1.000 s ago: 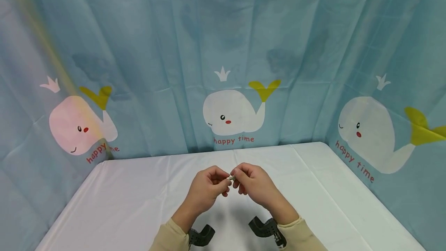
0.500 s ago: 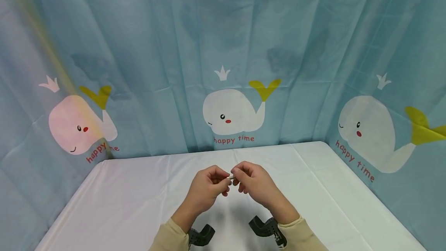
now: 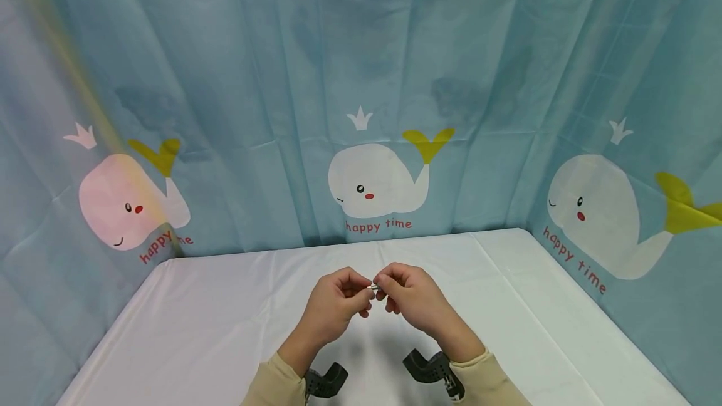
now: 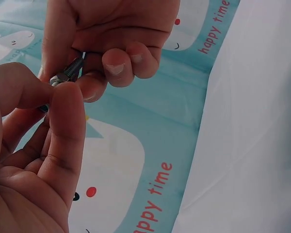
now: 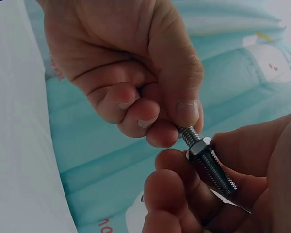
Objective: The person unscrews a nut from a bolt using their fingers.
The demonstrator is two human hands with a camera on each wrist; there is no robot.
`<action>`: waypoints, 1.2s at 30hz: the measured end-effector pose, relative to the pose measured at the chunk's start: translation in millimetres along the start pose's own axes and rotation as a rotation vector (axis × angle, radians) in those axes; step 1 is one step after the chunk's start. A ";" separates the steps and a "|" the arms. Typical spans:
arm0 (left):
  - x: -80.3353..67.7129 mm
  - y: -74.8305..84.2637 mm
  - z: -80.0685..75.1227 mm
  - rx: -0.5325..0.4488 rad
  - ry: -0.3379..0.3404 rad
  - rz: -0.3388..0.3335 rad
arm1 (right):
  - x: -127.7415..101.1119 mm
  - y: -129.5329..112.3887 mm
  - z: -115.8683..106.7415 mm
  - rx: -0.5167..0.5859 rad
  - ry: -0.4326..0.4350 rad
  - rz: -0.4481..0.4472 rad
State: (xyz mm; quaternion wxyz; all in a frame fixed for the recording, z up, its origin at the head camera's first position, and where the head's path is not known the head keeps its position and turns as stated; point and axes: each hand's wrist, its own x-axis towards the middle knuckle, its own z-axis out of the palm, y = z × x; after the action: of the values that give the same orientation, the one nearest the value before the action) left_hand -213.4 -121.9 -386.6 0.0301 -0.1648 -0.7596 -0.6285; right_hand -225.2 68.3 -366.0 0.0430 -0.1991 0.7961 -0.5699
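A small silver bolt (image 3: 375,287) with a threaded shank spans the gap between both hands, held in the air above the table. My left hand (image 3: 331,307) pinches one end of it between thumb and fingertips, largely covering that end. Partway along the shank sits a hex nut (image 5: 200,147), with bare thread showing on both sides in the right wrist view. My right hand (image 3: 416,301) has its thumb and index finger pinching around the nut, and the bolt's free threaded end (image 5: 220,177) points into that palm. The other right fingers curl loosely.
A white cloth covers the table (image 3: 214,312). Blue curtains (image 3: 254,111) printed with whales hang behind it and at both sides. A black wrist mount (image 3: 327,381) is on the left forearm, and another black mount (image 3: 427,368) is on the right.
The right hand's fingers shift slightly at the nut, rising a little and coming back down. The left hand keeps the bolt in the same place.
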 end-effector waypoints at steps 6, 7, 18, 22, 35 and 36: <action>0.6 -0.3 -0.6 0.006 0.001 0.011 | 0.0 -2.8 -0.4 0.009 0.009 -0.002; 0.7 -0.2 -0.7 0.005 0.002 0.014 | -0.2 -3.6 -0.4 0.016 0.011 -0.003; -1.8 3.4 0.0 -0.011 0.018 -0.003 | 1.3 1.5 0.4 0.008 -0.002 -0.004; -2.0 4.7 0.2 -0.019 0.018 -0.008 | 0.1 0.8 -0.3 0.001 -0.006 -0.011; -0.7 2.2 0.7 -0.013 0.016 -0.022 | -0.3 -0.2 -0.8 -0.018 -0.016 -0.009; -0.7 2.6 0.7 -0.012 0.016 -0.019 | -0.4 -0.5 -0.8 -0.018 -0.018 -0.011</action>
State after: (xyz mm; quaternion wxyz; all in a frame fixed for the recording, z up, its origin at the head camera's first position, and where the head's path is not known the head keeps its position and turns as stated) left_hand -211.8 -121.0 -384.4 0.0293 -0.1529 -0.7569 -0.6347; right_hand -225.0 69.0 -365.4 0.0451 -0.2089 0.7996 -0.5612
